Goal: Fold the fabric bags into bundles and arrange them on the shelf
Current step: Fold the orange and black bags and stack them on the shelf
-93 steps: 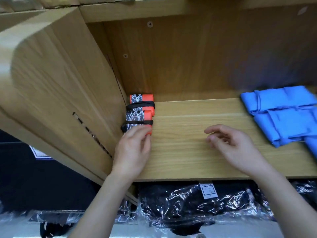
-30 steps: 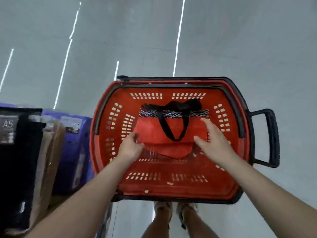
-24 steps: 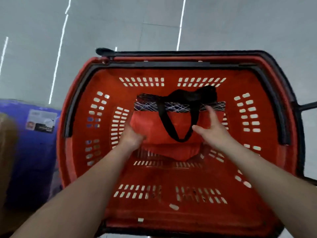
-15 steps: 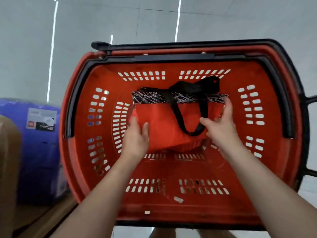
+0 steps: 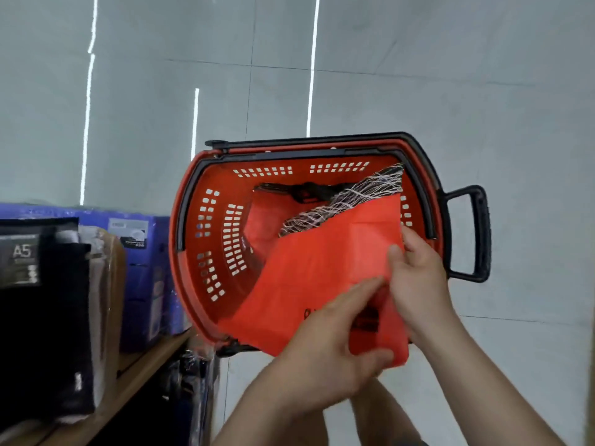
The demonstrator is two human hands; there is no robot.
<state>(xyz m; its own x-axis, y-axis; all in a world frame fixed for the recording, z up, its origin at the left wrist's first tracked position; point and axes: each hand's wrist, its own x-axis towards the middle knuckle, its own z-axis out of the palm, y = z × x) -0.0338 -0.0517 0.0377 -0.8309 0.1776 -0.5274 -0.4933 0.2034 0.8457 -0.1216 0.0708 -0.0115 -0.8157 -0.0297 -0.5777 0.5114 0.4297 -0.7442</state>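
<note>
Lifted from the mid-frame shopping basket (image 5: 193,284), the red fabric bag (image 5: 309,272) is gripped by left hand (image 5: 325,352) and right hand (image 5: 418,281), folding seemingly just begun, shelving still ahead.

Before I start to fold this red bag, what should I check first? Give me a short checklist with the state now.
1. Grip of left hand on red bag: ok.
2. Pinch of right hand on its edge: ok.
3. Bag spread flat: not ok, it hangs creased and slanted.
4. Its handles tucked in: cannot tell, hidden.
5. The basket emptied: not ok, another bag lies inside.
</note>
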